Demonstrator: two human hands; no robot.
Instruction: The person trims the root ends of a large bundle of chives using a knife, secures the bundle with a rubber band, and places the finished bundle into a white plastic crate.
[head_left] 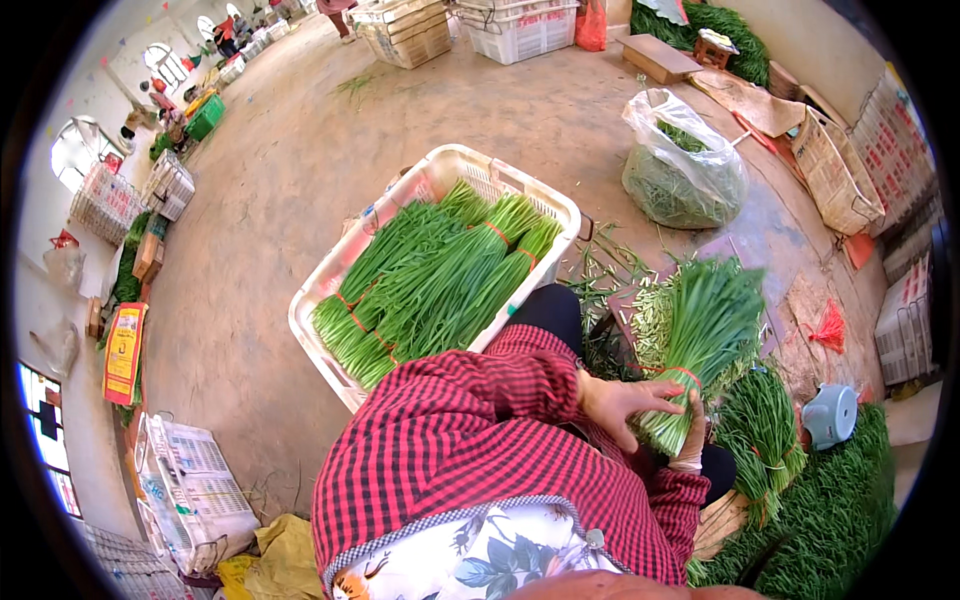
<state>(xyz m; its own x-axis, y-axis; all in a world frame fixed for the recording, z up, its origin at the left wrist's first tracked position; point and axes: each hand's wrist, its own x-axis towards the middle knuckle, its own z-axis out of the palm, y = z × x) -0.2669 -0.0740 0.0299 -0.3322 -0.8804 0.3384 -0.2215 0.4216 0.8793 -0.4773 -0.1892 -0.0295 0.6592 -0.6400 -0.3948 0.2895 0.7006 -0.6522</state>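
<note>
- While the person sits low over the floor, the left hand (622,402) lies on the lower stalk end of a bundle of green chives (700,340), fingers spread loosely across it rather than clamped.
- The right hand (690,440) sits under and behind the same stalk end; only part of it shows, and it seems to cup the bundle, though I cannot tell how tightly its fingers are curled.
- The bundle stands tilted in front of the person's knees, cut ends down, leaf tips fanning up and away, with a red band (683,373) round it just above the hands.
- It looks light and limp in my judgement: the stalks are thin, soft and easily bruised or bent, and loose ones could slide out if held by the tips.
- The firmest place to take hold seems to be the dense stalk end at or just below the band, where the stems are packed together.
- A white plastic crate (330,300) with tied bundles laid in rows stands on the floor just beyond the left sleeve.
- More tied bundles (765,425) lie on the floor beside the right hand, and a clear bag of greens (685,165) stands farther off.
</note>
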